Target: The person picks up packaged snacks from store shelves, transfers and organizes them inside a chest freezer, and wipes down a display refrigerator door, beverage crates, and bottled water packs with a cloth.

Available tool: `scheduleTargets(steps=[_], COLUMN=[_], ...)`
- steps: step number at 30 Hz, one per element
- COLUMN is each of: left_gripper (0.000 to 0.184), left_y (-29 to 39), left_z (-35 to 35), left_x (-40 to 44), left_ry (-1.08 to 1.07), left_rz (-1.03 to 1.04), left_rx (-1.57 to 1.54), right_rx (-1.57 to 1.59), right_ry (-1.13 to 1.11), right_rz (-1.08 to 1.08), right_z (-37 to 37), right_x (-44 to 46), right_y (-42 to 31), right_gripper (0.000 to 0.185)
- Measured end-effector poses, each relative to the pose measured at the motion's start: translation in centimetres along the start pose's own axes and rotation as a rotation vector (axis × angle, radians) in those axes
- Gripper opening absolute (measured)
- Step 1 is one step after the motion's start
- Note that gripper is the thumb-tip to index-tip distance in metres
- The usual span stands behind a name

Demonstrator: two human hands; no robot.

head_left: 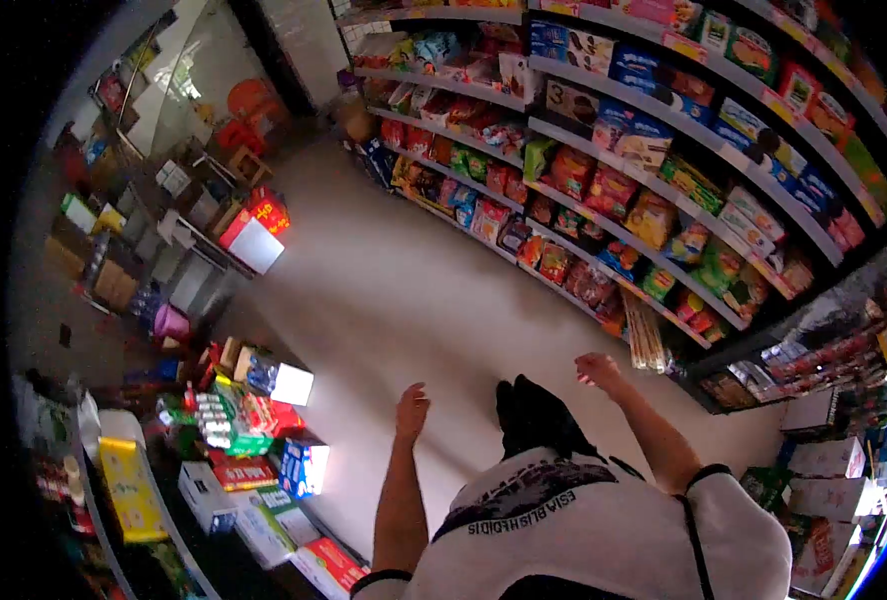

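Both of my arms hang out in front of a white shirt [554,510] with dark lettering. My left hand [413,410] hovers over the pale floor, its fingers loosely bent and a little apart, with nothing seen in it. Over the floor near the foot of the snack shelves is my right hand [599,370], fingers also slightly apart and no object visible in it. Neither hand touches anything. Dark shoes [524,405] show between them. Bundled pale sticks [644,335] stand by the shelf's base, nearest my right hand.
Curved shelves [654,180] of packaged snacks run along the back and right. Stacked cartons [304,465] and green-capped bottles [214,420] stand at the left. Farther back are a white-topped red box [256,245] and a red chair [249,100]. More cartons [826,500] sit at lower right.
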State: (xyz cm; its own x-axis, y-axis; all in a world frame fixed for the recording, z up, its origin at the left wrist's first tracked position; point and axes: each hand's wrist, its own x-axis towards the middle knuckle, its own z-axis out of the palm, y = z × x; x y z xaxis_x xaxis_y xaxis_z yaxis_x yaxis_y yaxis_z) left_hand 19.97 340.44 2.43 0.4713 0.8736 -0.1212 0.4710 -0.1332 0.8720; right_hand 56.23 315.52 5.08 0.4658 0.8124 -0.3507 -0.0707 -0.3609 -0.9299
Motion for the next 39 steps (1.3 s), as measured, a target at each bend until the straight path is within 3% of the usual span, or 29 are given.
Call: scheduleTargets(steps=[2,3,4,7,8,10,11,12,14,17,19,20,23,26,27,29,30,32,33,35,36,39], left_gripper=[0.031,0.031,0.030,0.026,0.025,0.024,0.023,0.023,0.020,0.021,0.022,0.021,0.024,0.033,0.028,0.020,0.018,0.018,0.021,0.027,0.028,0.031], left_y=[0.2,-1.2,-1.0,-3.7,-5.6,-5.2,-7.2,-11.0,-19.2,-20.0,-19.0,-18.8,-18.8,-17.6,-15.9,-10.9,-6.6,2.2,6.3,17.4,20.3,26.4], left_z=[1.2,1.9,1.8,-0.6,-2.0,-5.1,-6.8,-8.3,-12.8,-18.0,-20.0,-20.6,-20.8,-19.9,-18.4,-15.2,-13.1,-7.3,-4.6,-0.2,2.4,8.9], left_x=[4.8,6.7,8.3,10.8,11.9,13.3,14.0,14.6,16.3,21.4,28.1,31.6,45.9,61.7,66.3,75.3,77.2,79.5,80.0,76.0,75.5,72.7], left_ry=[-0.080,-0.014,-0.197,-0.215,-0.208,-0.214,-0.247,-0.280,-0.325,-0.470,-0.517,-0.377,-0.366,-0.299,-0.310,-0.283,-0.323,-0.397,-0.436,-0.575,-0.695,-0.896], left_rz=[0.193,0.392,0.215,0.034,-0.031,-0.152,-0.149,-0.145,0.011,-0.071,0.139,0.134,0.181,0.475,0.343,0.086,0.365,0.474,0.317,0.305,0.326,0.492], left_rx=[0.283,0.410,0.528,0.461,0.366,0.483,0.534,0.585,0.306,0.734,0.939,0.588,0.691,0.830,0.724,0.503,0.258,0.112,0.228,-0.002,-0.021,0.087], right_rx=[0.402,0.345,0.293,0.080,0.244,0.255,0.116,0.195,0.315,0.297,0.742,0.962,0.434,0.656,0.688,0.710,0.718,0.776,0.806,0.828,0.845,1.124], right_ry=[0.037,0.082,0.131,0.217,0.060,0.001,0.096,0.072,0.097,0.395,0.377,0.365,0.653,0.625,0.673,0.663,0.654,0.705,0.727,0.768,0.787,0.758], right_rz=[0.147,0.116,0.092,0.112,0.055,-0.037,-0.056,-0.024,0.004,-0.101,-0.056,-0.038,0.050,-0.087,-0.071,-0.042,-0.032,-0.046,-0.048,-0.166,-0.225,-0.081], right_z=[-0.7,-0.7,-0.1,1.4,1.2,1.4,2.8,1.9,1.4,3.1,2.5,2.1,1.6,3.6,4.9,4.1,3.3,1.7,1.2,0.7,0.6,-0.9], right_x=[7.5,10.6,13.3,19.6,23.2,28.3,29.7,32.7,37.1,39.7,44.0,46.3,51.7,49.8,48.4,50.0,51.0,52.9,53.5,54.8,55.2,58.6], right_y=[-0.2,-1.9,-3.9,-12.8,-12.6,-15.3,-18.1,-18.8,-20.7,-26.0,-23.9,-20.8,-13.8,-19.5,-23.4,-21.6,-20.7,-21.6,-22.7,-25.0,-26.3,-23.9], right_gripper=[0.026,0.025,0.024,0.014,0.015,0.020,0.027,0.026,0.024,0.017,0.018,0.018,0.014,0.018,0.021,0.022,0.025,0.026,0.026,0.023,0.023,0.016])
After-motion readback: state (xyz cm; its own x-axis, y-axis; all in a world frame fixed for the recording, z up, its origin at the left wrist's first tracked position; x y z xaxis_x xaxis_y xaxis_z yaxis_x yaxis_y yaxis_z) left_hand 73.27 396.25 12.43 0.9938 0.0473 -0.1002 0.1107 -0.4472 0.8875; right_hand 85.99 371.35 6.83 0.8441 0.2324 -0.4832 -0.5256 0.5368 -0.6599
